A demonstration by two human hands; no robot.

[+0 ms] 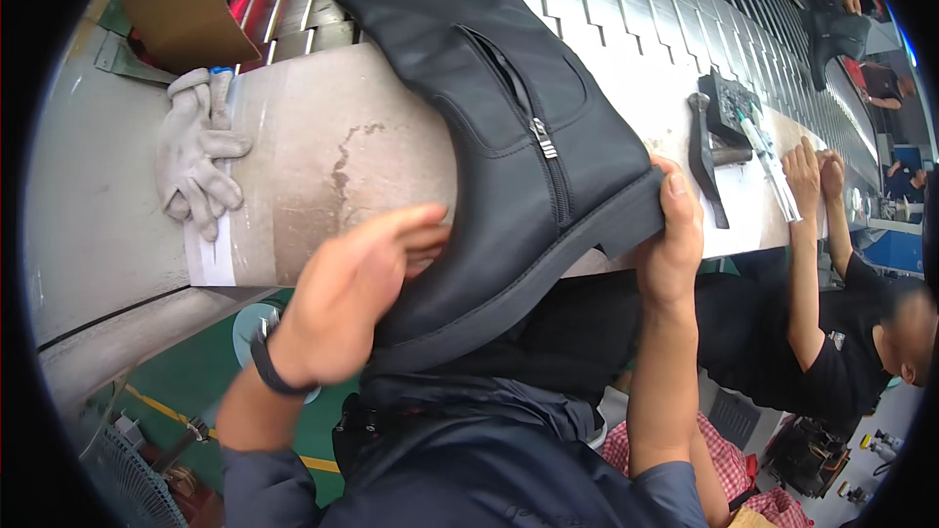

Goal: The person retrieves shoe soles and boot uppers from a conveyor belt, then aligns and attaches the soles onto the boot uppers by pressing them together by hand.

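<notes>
I've got the black boot [509, 127] at the bench's [323, 166] near edge: left hand [357, 288] cupping the toe, right hand [673, 244] wrapped around the heel. Shaft looks floppy and the sole stiff, so I'd keep gripping heel and toe.

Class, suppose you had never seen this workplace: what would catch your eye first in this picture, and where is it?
First comes the tall black boot with a side zipper, lying across the middle of the pale workbench; the left hand presses its toe end and the right hand has a grip on its heel. Next, the grey work gloves lie at the bench's left end. At the right, a seated co-worker in black rests both hands on the bench edge.
</notes>
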